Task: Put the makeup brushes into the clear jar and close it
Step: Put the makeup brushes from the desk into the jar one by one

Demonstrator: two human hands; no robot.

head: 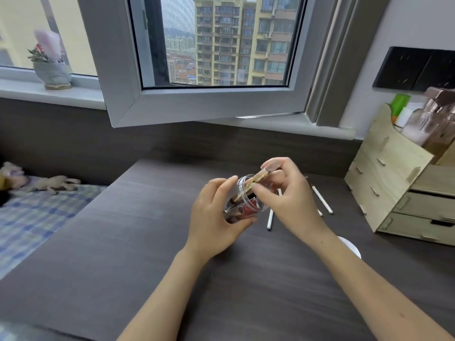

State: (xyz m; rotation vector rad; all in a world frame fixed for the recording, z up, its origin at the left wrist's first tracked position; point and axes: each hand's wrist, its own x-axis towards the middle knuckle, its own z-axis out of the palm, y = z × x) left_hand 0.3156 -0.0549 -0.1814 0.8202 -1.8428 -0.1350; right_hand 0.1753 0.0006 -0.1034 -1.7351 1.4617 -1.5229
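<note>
My left hand (216, 212) grips the clear jar (248, 200) above the dark table, tilted with its open mouth toward the upper right. Red and dark items show inside it. My right hand (288, 193) pinches a gold-handled makeup brush (251, 187) that lies slanted across the jar's mouth, partly inside. Several white-handled brushes (270, 219) lie on the table just behind and right of my hands, one more white-handled brush (322, 200) farther right. A white round lid (350, 244) peeks out from under my right forearm.
A wooden drawer organiser (403, 193) with bottles stands at the table's right. An open window sash (197, 102) hangs over the table's far edge. A bed with a checked sheet (37, 212) borders the table's left side. A plant pot (53, 72) sits on the sill.
</note>
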